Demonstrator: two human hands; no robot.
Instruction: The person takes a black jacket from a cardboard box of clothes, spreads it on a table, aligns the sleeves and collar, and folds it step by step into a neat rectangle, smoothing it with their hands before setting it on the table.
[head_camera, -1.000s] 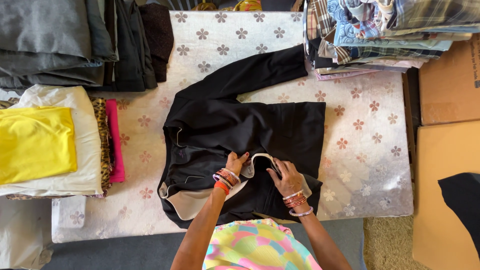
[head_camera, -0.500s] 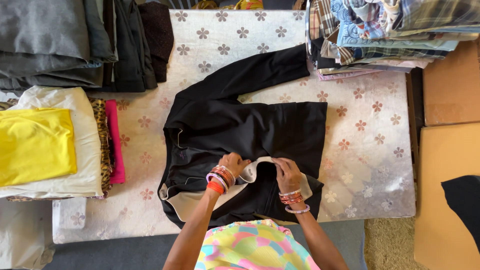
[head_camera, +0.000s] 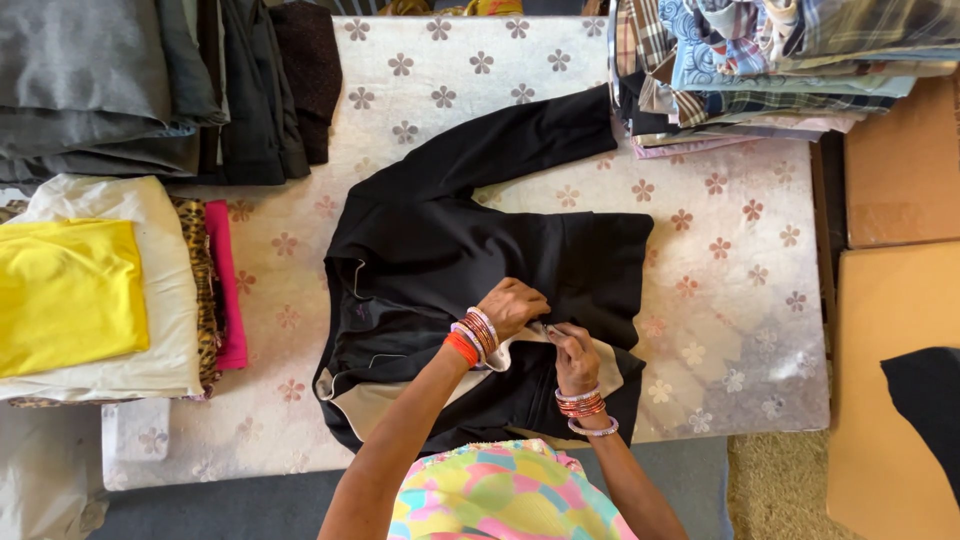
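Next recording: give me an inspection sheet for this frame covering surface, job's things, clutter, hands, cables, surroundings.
Surface: pale flower-print cover over a table.
Job's things: black jacket spread flat, one sleeve stretched toward the far right, beige lining showing at the near edge.
Clutter: grey and dark folded stack far left; yellow cloth on cream, leopard and pink pieces; plaid stack far right.
Hands: left hand and right hand pinch the jacket's edge together.
Cables: nothing seen.
Surroundings: cardboard sheets at right.
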